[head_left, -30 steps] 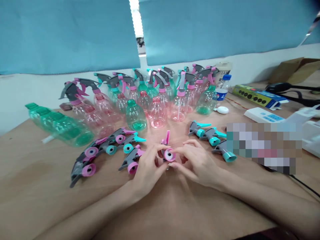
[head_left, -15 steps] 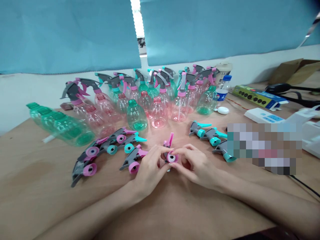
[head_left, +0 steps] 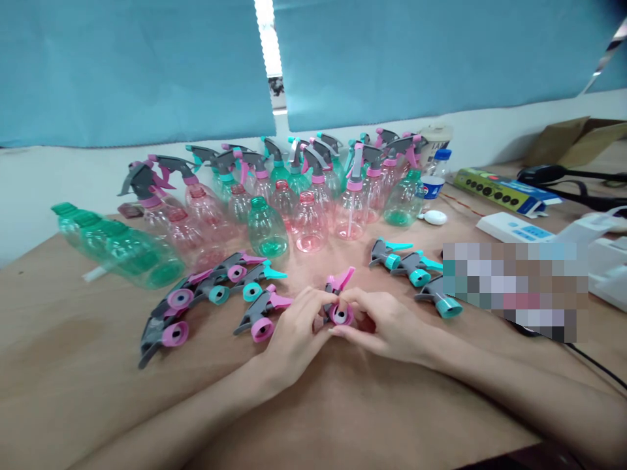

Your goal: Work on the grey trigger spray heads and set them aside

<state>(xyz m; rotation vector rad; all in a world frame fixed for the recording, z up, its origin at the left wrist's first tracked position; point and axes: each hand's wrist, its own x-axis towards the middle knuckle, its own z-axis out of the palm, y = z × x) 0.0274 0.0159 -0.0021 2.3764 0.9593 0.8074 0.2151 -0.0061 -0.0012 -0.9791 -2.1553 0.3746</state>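
Observation:
Both my hands meet at the table's middle around one grey spray head with a pink trigger and pink screw cap (head_left: 339,301). My left hand (head_left: 294,333) pinches it from the left, fingers curled. From the right, my right hand (head_left: 385,326) grips the pink cap with thumb and fingertips. Its pink trigger points up and to the right. Just left of my left hand lies another pink-capped spray head (head_left: 259,320).
Loose spray heads lie in a row at left (head_left: 196,297) and three teal ones at right (head_left: 416,274). Pink and green bottles (head_left: 304,196) crowd the back, some lying down (head_left: 117,245). Power strips (head_left: 514,225), a box (head_left: 499,186) and cables occupy the right side.
The spray head has tilted: its pink trigger now leans right instead of standing upright. Both hands have closed in tighter around the cap and sunk slightly toward the table.

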